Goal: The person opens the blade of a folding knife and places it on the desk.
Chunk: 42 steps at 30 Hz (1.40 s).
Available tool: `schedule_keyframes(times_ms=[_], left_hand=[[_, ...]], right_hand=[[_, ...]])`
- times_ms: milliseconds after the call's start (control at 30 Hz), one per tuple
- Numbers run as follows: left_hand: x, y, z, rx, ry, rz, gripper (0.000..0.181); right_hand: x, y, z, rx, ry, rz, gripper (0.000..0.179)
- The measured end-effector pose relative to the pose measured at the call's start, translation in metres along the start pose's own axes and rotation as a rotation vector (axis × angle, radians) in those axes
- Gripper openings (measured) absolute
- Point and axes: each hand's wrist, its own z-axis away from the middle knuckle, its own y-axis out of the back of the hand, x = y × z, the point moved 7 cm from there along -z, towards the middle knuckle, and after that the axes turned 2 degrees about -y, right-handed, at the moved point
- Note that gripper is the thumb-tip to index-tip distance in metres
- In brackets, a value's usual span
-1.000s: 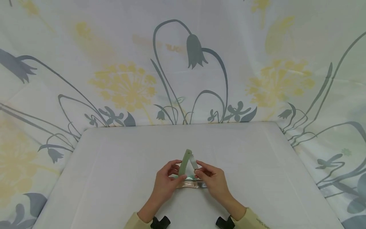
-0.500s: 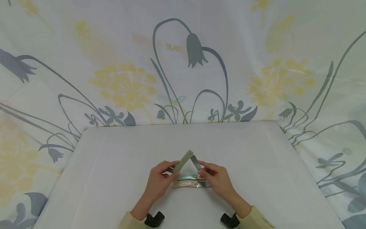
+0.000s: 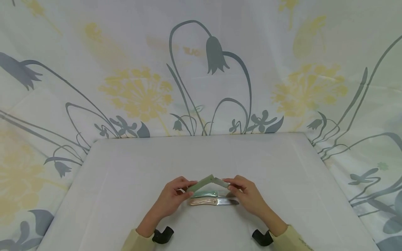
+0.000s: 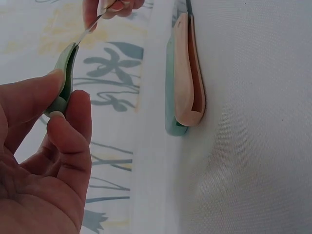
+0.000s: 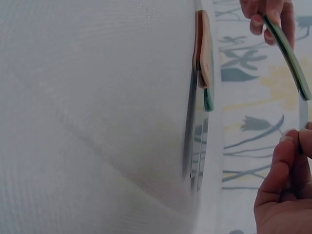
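A folding knife with a pale green handle (image 3: 202,183) is held above the table, partly unfolded at a wide angle. My left hand (image 3: 171,195) pinches the handle's end between thumb and fingers. The blade (image 3: 221,182) is pinched near its tip by my right hand (image 3: 248,195). Below lie two unfolded folding knives side by side: a teal-handled knife (image 3: 205,194) behind, and a peach-handled knife (image 3: 203,202) in front. Their blades point right. In the left wrist view, the slot of the peach handle (image 4: 187,73) shows. My right hand partly hides the teal knife's blade.
The white table (image 3: 125,167) spreads around the hands. A flower-patterned cloth (image 3: 141,52) rises along its back and both sides. Black wrist devices (image 3: 163,235) sit by both sleeves.
The blade has swung outward from the green handle, widening a narrow angle to a nearly straight one. My hands have moved apart, and the knife's hinge has come lower.
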Motion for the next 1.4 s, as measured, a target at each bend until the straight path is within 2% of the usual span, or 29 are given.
schedule_keyframes(times_ms=[233, 367, 500, 667, 767, 900, 1033, 1133, 1233, 1400], left_hand=[[0.000, -0.006, 0.001, -0.081, 0.028, -0.028, 0.031], [-0.002, -0.009, 0.000, -0.123, 0.047, -0.042, 0.031], [-0.003, -0.013, 0.000, -0.187, 0.059, -0.054, 0.031], [-0.002, -0.016, 0.002, -0.265, 0.055, -0.062, 0.032], [-0.002, -0.015, 0.002, -0.281, 0.043, -0.071, 0.032], [-0.005, -0.014, 0.002, -0.261, 0.055, -0.095, 0.030], [-0.013, -0.012, 0.001, -0.188, 0.096, -0.107, 0.026], [-0.017, -0.007, -0.001, -0.101, 0.123, -0.106, 0.022], [-0.020, -0.001, -0.004, -0.034, 0.146, -0.107, 0.020], [-0.030, 0.004, -0.010, -0.005, 0.184, -0.079, 0.021]], right_hand=[[0.001, 0.009, -0.002, -0.020, -0.030, 0.066, 0.027], [0.016, 0.008, -0.003, -0.035, -0.011, 0.087, 0.029], [0.035, 0.008, -0.003, -0.056, -0.028, 0.092, 0.032], [0.044, 0.006, -0.002, -0.103, -0.049, 0.080, 0.033], [0.046, 0.004, -0.001, -0.117, -0.060, 0.096, 0.033], [0.039, 0.007, -0.002, -0.100, -0.078, 0.105, 0.028], [0.022, 0.015, -0.003, -0.084, -0.069, 0.093, 0.023], [0.033, 0.017, -0.003, -0.090, -0.080, 0.089, 0.020], [0.052, 0.016, -0.002, -0.099, -0.117, 0.090, 0.019], [0.065, 0.015, -0.003, -0.087, -0.155, 0.102, 0.017]])
